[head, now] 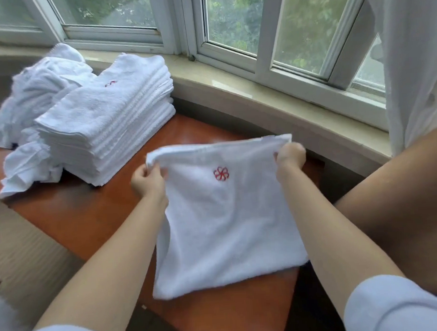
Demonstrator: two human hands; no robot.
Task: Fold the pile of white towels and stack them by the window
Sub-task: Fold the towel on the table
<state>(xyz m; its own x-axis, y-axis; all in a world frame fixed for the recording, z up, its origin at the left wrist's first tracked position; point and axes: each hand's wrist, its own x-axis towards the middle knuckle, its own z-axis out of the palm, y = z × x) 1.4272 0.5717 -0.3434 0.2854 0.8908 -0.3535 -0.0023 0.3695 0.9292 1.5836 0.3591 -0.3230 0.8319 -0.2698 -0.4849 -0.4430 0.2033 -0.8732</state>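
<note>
Head view, largest first: the glossy orange-brown wooden table (82,219) runs along the white-framed window (229,24). On it stands the tall stack of folded white terry towels (107,126), and behind that the rumpled heap of unfolded white towels (34,99), partly hidden. Nearer, the white towel with a red flower emblem (223,216) hangs over the table, its top corners pinched by the left hand (146,181) and the right hand (290,158). Folding looks just begun; next, bring edges together evenly. Fingertips are hidden in cloth.

Unfolded pile (37,99) partly behind stack (107,121)
</note>
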